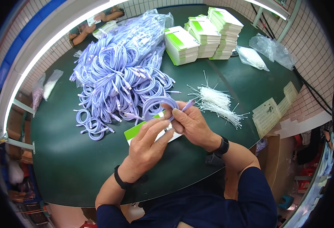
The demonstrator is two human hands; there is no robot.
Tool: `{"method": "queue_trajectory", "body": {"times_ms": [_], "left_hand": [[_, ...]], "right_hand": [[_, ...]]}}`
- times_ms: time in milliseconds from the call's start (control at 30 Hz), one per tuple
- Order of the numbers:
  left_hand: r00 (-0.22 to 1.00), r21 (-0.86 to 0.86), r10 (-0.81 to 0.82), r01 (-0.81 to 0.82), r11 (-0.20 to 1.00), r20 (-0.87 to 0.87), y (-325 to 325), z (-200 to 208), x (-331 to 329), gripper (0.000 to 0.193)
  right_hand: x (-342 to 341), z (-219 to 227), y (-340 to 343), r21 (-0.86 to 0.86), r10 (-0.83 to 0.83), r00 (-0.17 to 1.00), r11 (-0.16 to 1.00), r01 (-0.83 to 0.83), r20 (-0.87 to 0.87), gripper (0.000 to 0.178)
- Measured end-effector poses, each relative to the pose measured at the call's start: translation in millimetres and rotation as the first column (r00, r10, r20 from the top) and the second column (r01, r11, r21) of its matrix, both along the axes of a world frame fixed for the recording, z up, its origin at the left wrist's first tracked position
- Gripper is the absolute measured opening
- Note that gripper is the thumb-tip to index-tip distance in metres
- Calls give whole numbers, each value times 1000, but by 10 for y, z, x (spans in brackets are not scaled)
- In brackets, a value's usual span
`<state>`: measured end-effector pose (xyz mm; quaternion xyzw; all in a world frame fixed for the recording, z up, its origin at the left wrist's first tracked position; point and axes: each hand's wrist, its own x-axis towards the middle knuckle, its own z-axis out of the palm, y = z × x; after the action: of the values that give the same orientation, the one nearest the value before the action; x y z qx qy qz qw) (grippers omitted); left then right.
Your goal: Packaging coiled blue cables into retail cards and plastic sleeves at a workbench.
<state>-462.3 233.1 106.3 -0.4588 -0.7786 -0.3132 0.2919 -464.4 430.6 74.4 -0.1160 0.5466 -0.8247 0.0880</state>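
Both of my hands hold one coiled lilac cable [156,104] just above a green-and-white card [136,131] that lies on the dark green table [72,159]. My left hand [146,146] pinches the coil's lower side with thumb and fingers. At the coil's right side my right hand [189,121] grips it, and a plug end [189,104] sticks out past the fingertips. A big heap of the same lilac cables [117,76] lies just beyond the hands, partly under clear plastic bags.
White cable ties [218,102] lie scattered right of my hands. Stacks of green-and-white cards [203,36] stand at the back. Clear bags [271,49] sit far right, cream trays [271,112] at the right edge. Another person's hands [94,22] work at the table's far side.
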Motion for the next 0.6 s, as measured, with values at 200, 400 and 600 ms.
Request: {"method": "queue_trajectory", "body": {"times_ms": [200, 400, 600], "left_hand": [[837, -27, 35, -24, 999, 545, -208, -43, 153, 31], [316, 582, -492, -351, 734, 811, -41, -34, 74, 47], [292, 709, -672, -495, 502, 680, -137, -232, 96, 50]], "right_hand": [[-104, 55, 118, -335, 4, 999, 942, -15, -33, 41], [117, 60, -122, -272, 65, 997, 961, -53, 35, 42], [177, 24, -259, 16, 131, 980, 991, -135, 151, 42]]}}
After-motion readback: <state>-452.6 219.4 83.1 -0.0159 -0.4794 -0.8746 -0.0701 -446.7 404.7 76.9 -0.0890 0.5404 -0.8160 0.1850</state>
